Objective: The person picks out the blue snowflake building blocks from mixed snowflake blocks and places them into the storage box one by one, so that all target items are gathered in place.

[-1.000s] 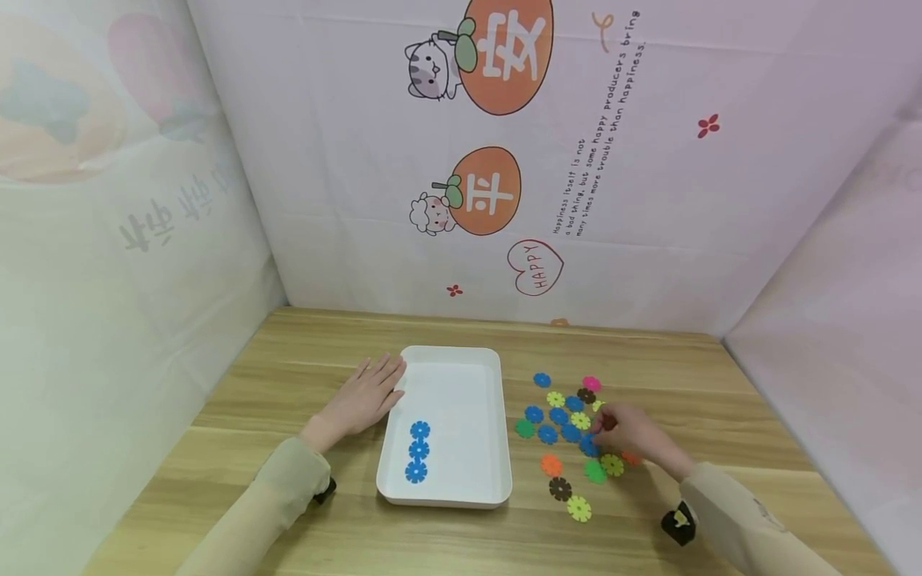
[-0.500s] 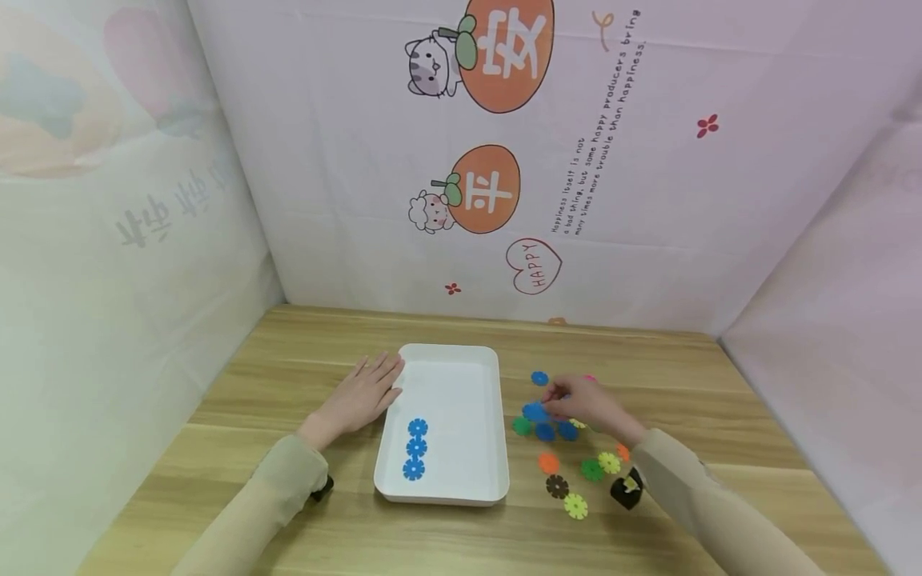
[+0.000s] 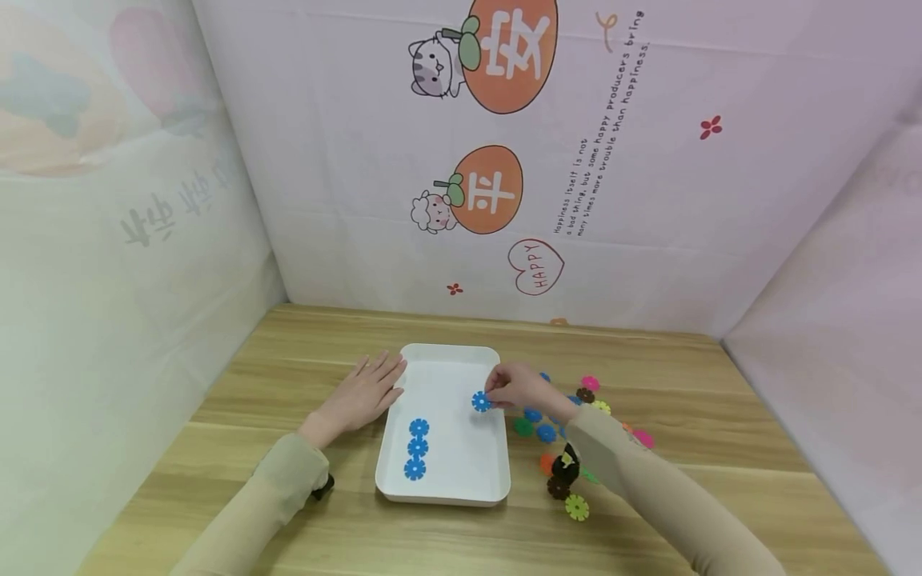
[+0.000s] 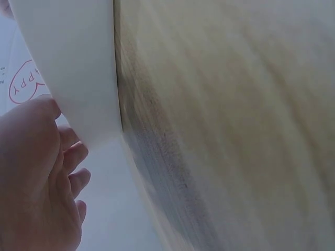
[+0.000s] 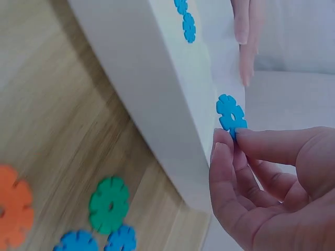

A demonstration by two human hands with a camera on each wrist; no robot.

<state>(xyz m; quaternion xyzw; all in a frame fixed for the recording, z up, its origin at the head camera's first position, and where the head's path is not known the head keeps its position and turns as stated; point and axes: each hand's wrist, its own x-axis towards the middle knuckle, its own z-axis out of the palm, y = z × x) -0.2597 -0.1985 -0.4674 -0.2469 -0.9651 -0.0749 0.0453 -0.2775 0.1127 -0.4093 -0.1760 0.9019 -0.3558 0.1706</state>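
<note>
My right hand (image 3: 504,390) pinches a blue snowflake disc (image 3: 481,402) over the right side of the white tray (image 3: 446,356); the right wrist view shows the blue disc (image 5: 230,114) between thumb and fingertips, above the tray's wall (image 5: 152,99). Three blue discs (image 3: 416,449) lie in a row in the tray's near left part. My left hand (image 3: 363,396) rests flat on the table with its fingers against the tray's left rim, seen in the left wrist view as fingers (image 4: 36,178) beside the white wall (image 4: 73,73).
Several loose discs in blue, green, orange, brown, yellow and pink (image 3: 576,416) lie scattered on the wooden table (image 3: 288,360) right of the tray. Printed cloth walls close in the back and both sides.
My right hand lifted a blue disc from the scattered pile and carried it left, from the pile to over the tray. The left hand stayed put.
</note>
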